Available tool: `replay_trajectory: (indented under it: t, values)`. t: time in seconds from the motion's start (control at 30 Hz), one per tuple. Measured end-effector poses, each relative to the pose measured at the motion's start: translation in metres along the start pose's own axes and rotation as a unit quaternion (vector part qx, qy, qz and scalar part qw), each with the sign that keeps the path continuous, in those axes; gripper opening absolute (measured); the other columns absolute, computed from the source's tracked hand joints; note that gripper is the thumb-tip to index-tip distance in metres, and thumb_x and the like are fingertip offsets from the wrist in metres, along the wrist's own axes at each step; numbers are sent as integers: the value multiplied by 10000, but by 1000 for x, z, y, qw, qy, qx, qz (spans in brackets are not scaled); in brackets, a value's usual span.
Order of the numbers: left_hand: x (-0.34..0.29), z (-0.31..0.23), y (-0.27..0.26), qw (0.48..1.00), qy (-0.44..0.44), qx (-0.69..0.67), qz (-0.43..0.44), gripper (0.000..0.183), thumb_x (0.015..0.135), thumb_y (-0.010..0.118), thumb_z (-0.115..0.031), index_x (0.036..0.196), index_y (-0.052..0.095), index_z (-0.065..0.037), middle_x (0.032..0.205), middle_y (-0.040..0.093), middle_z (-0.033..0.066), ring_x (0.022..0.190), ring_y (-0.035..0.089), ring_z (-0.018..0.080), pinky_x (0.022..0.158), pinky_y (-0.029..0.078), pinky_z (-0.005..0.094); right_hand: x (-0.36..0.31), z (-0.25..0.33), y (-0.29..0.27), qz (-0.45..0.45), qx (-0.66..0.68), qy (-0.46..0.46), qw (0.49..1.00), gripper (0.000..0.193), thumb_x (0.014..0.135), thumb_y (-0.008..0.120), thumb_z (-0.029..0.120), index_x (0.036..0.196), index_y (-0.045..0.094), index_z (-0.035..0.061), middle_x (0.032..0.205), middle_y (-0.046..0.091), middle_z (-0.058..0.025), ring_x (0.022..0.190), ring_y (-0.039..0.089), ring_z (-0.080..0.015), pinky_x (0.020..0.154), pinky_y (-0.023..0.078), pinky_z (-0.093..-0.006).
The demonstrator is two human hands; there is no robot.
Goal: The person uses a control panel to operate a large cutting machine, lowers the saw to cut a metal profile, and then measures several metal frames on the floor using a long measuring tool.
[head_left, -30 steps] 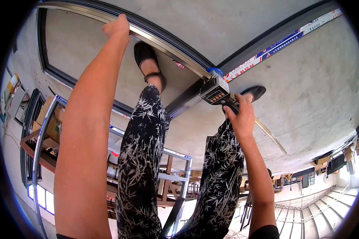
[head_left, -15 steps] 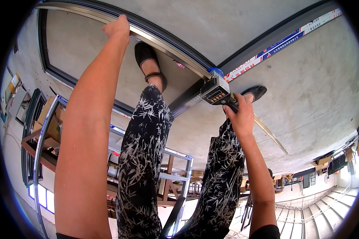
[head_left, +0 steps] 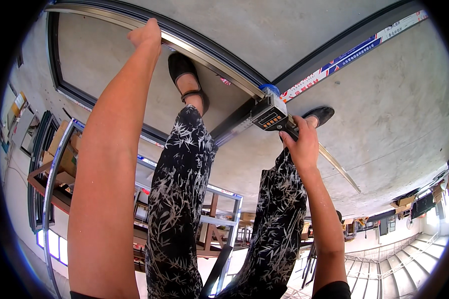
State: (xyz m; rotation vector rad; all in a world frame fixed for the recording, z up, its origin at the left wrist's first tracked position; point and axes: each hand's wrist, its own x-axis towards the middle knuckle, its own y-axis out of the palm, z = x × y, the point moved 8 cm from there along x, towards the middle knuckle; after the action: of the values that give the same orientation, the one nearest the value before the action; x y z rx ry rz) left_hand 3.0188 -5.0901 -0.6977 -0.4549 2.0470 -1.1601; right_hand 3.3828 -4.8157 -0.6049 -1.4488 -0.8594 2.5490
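A long metal measuring bar lies along a dark window frame. Its slider is a boxy digital gauge with a small display and a row of orange buttons, sitting by the frame's corner joint. My right hand is closed on the digital gauge at its lower right side, thumb on top. Toward the upper left, my left hand is closed over the bar at the frame's edge, with most of its fingertips hidden. Past the gauge, the bar's free end sticks out over the floor.
A frame member with printed protective film runs to the upper right. My feet in black shoes stand on the concrete floor, the left one inside the frame. Behind me are a metal rack and cardboard boxes.
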Motion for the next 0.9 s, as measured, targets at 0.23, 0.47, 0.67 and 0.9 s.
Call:
replay_trajectory:
  t: [0.23,0.47,0.67,0.9]
  values:
    - [-5,-1,0,1000,-6,-16,11,597,702,622,-134,1125,268,97,1109,487,299,992,545,362,871,431,374,0,1,2,-5,-3,-8,1000,476,680,727,198,1079,529,30,990,563,-159,914,530,-350,777,437,-408]
    - [12,7,6,1000,2,-21,13,610,707,617,-130,1142,258,104,1116,481,299,993,545,360,856,440,374,10,-3,5,11,-37,-1,999,395,692,712,222,1002,564,26,896,579,-128,855,536,-337,718,435,-416]
    - [10,11,12,998,-6,-45,46,617,713,608,-133,1151,248,109,1126,472,295,978,543,351,832,449,377,-1,3,0,-55,-37,-8,998,431,662,723,163,1044,560,46,957,576,-148,899,534,-339,759,438,-418]
    - [8,2,3,999,-3,-26,33,605,721,609,-140,1141,249,104,1115,479,288,977,546,349,831,450,375,-17,2,-4,-18,-22,18,999,492,659,702,140,1109,528,43,996,554,-154,930,524,-337,795,431,-412]
